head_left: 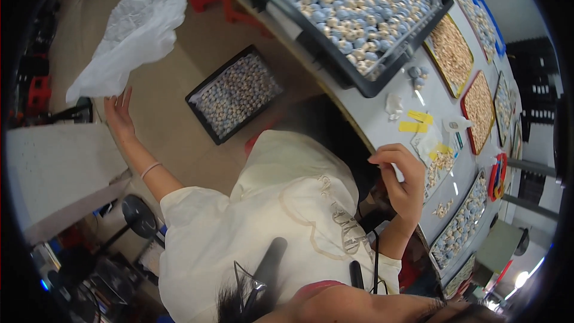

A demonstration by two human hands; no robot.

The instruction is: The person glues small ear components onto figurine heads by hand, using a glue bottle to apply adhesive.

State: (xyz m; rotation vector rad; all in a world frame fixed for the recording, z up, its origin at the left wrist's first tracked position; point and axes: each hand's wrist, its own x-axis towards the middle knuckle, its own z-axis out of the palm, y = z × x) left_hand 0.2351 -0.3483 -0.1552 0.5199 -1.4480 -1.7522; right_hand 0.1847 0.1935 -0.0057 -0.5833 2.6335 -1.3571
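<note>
Cream fabric is covering the wearer's torso, a shirt [203, 251] filling the space closest to me. Just beyond it, the right hand [403, 179] is hovering by the edge of the white table [365, 110], its fingers curling toward the thumb with a gap between; a pale patch is showing there, and I can't tell whether it is something being held. Beside this hand a heap of small tan pieces [442, 164] is lying near yellow strips [414, 126] and a white bottle [457, 124]. Farther right, a long tray [441, 272] is holding rows of blue-grey and cream pieces.

On the other side, the left hand [121, 116] is stretching out, fingers extended and slightly parted, the tips meeting the lower edge of a crumpled white plastic sheet [137, 36]. I can't tell whether they are touching it; the sheet is spreading up and away beyond the hand, above the floor or on it.

Between the hands, a black crate [210, 131] is sitting on the floor, brimming with round blue-grey and cream pieces. A larger black crate [371, 88] is standing on the table, packed with similar ones. Past it, a yellow-rimmed tray [459, 94] and a red-rimmed tray [476, 151] are carrying tan pieces.
</note>
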